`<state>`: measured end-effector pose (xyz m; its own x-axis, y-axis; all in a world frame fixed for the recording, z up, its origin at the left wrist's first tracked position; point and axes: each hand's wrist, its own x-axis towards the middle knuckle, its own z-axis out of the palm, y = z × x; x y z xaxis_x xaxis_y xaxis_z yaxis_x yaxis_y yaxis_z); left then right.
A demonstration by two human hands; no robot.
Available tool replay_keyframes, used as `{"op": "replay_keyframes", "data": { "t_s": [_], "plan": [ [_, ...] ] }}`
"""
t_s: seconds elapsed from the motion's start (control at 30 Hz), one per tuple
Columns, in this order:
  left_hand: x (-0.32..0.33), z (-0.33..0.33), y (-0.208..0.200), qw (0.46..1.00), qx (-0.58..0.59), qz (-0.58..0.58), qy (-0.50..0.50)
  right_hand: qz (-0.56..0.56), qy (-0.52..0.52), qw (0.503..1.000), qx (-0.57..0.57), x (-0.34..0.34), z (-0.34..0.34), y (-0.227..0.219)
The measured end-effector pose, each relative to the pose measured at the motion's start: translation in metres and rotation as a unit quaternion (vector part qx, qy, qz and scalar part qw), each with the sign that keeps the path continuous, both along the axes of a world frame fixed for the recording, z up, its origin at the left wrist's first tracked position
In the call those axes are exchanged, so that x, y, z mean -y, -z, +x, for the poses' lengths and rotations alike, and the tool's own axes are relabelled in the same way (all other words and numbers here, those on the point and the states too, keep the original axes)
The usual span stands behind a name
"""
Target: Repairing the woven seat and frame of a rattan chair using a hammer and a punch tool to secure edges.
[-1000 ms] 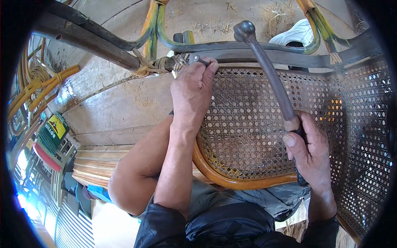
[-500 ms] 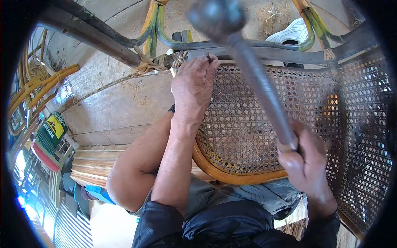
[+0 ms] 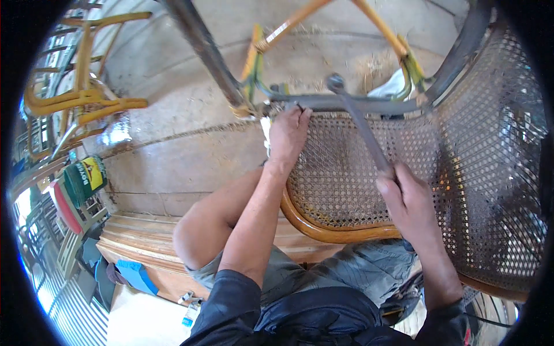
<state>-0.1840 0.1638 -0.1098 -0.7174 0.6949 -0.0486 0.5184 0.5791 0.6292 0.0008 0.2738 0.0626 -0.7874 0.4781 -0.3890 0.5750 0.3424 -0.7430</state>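
My right hand [image 3: 412, 199] is wrapped round the grey handle of a hammer [image 3: 365, 131]. Its rounded metal head is raised near the dark far rail [image 3: 329, 104] of a rattan chair. At the left end of that rail, the fingers of my left hand [image 3: 288, 134] pinch a short dark metal rod [image 3: 299, 106] with a blunt top. The rod's lower end is hidden by the fingers. Beneath and between my hands spreads the chair's woven cane panel [image 3: 346, 173], edged by an orange-brown curved rim [image 3: 323, 232].
A second cane panel [image 3: 496, 144] rises at the right. Bent rattan frames [image 3: 86, 104] stand at the far left, with a green container [image 3: 86, 180] below them. A stack of wooden boards [image 3: 138, 236] lies beside my bent leg. A white shoe [image 3: 388, 85] shows beyond the rail.
The hammer head has come down from high in the view toward the far rail. My left hand keeps its pinch on the rod. The whole view has shifted, showing more floor beyond the chair.
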Motion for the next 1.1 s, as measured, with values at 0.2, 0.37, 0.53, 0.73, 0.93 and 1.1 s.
{"op": "replay_keyframes", "data": {
  "t_s": [0.2, 0.37, 0.53, 0.73, 0.93, 1.1],
  "plan": [
    [0.049, 0.035, -0.067, 0.97, 0.188, 0.042, -0.146, 0.206, 0.195, 0.95, -0.133, 0.027, 0.103, -0.093],
    [0.119, 0.109, -0.047, 0.906, 0.27, 0.224, -0.237, 0.353, 0.376, 0.821, -0.243, 0.017, 0.182, -0.188],
    [0.133, 0.152, -0.06, 0.691, 0.555, 0.291, -0.359, 0.447, 0.417, 0.755, -0.236, -0.032, 0.278, -0.235],
    [0.136, 0.153, -0.038, 0.541, 0.685, 0.354, -0.335, 0.493, 0.474, 0.698, -0.212, -0.101, 0.283, -0.223],
    [0.147, 0.161, -0.027, 0.541, 0.704, 0.352, -0.296, 0.225, 0.425, 0.8, -0.359, -0.074, 0.238, -0.212],
    [0.147, 0.16, -0.013, 0.526, 0.719, 0.366, -0.268, 0.248, 0.439, 0.812, -0.294, -0.075, 0.235, -0.21]
  ]
}}
